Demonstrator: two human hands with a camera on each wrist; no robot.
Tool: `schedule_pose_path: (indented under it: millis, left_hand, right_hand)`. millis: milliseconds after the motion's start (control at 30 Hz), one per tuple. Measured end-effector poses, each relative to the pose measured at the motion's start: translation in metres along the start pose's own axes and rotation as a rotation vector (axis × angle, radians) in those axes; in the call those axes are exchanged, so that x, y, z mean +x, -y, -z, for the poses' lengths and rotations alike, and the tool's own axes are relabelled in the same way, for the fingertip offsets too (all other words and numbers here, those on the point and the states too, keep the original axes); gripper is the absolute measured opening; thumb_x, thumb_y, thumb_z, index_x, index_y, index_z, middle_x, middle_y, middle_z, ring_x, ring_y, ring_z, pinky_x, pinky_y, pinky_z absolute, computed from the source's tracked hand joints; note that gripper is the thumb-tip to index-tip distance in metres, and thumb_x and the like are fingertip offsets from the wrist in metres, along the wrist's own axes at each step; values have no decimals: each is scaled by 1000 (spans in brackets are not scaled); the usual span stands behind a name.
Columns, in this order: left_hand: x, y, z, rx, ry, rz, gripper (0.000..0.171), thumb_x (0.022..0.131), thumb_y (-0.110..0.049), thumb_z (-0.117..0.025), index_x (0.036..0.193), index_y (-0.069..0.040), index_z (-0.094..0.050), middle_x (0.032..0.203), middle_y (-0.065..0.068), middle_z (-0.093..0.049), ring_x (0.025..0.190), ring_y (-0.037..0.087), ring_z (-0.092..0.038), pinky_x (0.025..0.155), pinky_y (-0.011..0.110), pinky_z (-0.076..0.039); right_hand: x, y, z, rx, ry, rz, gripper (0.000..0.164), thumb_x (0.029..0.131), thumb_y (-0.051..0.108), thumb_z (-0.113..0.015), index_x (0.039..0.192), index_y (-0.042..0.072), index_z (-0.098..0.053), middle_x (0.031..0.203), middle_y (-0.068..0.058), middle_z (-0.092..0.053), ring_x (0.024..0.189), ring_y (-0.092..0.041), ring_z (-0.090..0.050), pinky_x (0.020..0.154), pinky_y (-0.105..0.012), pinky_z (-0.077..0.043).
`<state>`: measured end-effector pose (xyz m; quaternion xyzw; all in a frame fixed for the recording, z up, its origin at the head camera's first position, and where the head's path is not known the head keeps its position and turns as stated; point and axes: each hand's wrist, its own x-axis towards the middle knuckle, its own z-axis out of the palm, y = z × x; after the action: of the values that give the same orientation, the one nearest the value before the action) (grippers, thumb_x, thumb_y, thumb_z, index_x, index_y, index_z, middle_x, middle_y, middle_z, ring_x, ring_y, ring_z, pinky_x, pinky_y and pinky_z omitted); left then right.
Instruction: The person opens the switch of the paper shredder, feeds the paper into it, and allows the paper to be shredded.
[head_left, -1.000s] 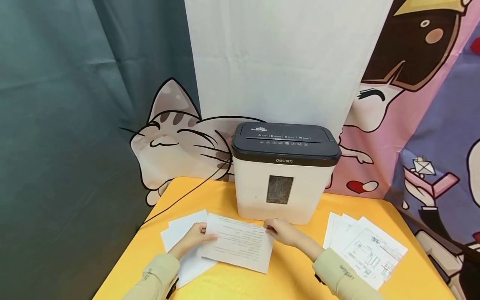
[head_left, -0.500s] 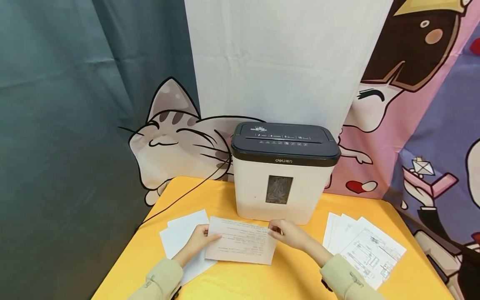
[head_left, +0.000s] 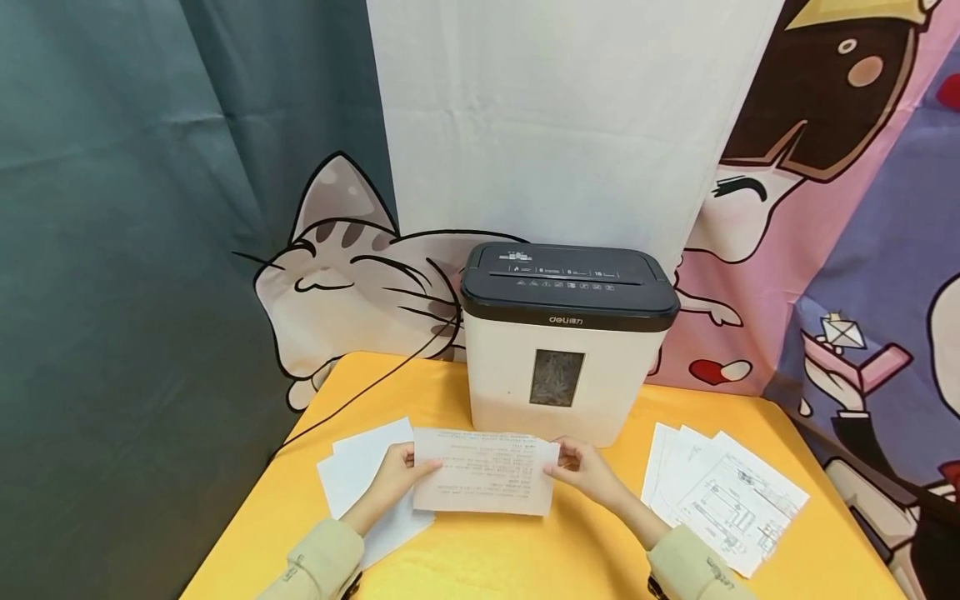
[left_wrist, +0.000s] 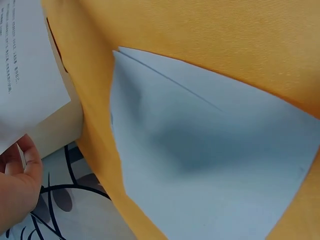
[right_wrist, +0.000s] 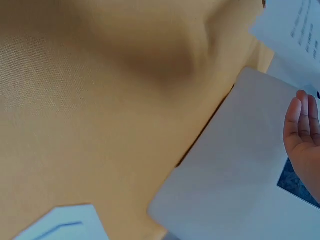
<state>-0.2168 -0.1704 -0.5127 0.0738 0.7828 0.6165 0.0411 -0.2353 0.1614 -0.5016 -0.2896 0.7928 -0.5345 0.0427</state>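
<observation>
In the head view a printed sheet of paper (head_left: 483,475) is stretched between both hands, in front of the paper shredder (head_left: 495,375). My left hand (head_left: 395,483) pinches its left edge, thumb on the printed face. At the upper right corner my right hand (head_left: 588,472) pinches it between thumb and fingers. The left wrist view catches the left hand (left_wrist: 20,185) at the sheet's edge (left_wrist: 30,75). From the right wrist, the right hand (right_wrist: 305,135) shows with its fingers near the printed sheet (right_wrist: 295,37), the shredder's white body (right_wrist: 225,165) behind.
White sheets (head_left: 367,458) lie on the yellow table (head_left: 525,567) beneath the left hand. Several sheets with line drawings (head_left: 731,500) are fanned out on the right. A black cord (head_left: 360,400) runs along the left. The shredder's dark lid (head_left: 570,287) has a narrow slot.
The right hand has moved slightly right along the sheet's upper right corner. The sheet has swung from slanted to nearly level, and its lower edge has risen.
</observation>
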Motion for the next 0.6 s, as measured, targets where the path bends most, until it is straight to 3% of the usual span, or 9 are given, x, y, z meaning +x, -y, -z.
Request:
schedule_pose_path:
  millis: [200, 400, 533, 600]
  left_hand:
    - [1, -6, -3, -33, 2, -33, 28, 86, -5, -66, 105, 15, -62, 95, 26, -69, 76, 13, -70, 64, 24, -56]
    - [-1, -6, -4, -81, 43, -189, 29, 86, -16, -69, 101, 9, -66, 90, 17, -72, 75, 12, -70, 61, 26, -56]
    - [-1, -15, -6, -46, 47, -112, 27, 86, -9, -67, 104, 11, -65, 95, 23, -71, 78, 16, -70, 63, 24, -56]
    - [1, -20, -8, -27, 44, -40, 28, 85, -6, -68, 105, 13, -64, 98, 27, -68, 78, 15, -70, 65, 23, -55]
  right_hand:
    - [-4, -3, -6, 142, 28, -90, 39, 90, 9, -61, 119, -17, -52, 108, -32, -63, 87, -2, -66, 74, -20, -53]
    - [-6, 0, -12, 186, 3, -147, 36, 90, 5, -60, 116, -20, -53, 108, -35, -62, 89, -3, -66, 74, -17, -53]
    - [-6, 5, -11, 158, -54, -192, 33, 90, 4, -61, 112, -20, -55, 105, -34, -64, 85, -1, -65, 72, -16, -51]
    - [-6, 7, -9, 133, -78, -211, 32, 89, 4, -61, 110, -19, -56, 103, -33, -64, 82, 0, -64, 71, -16, -51]
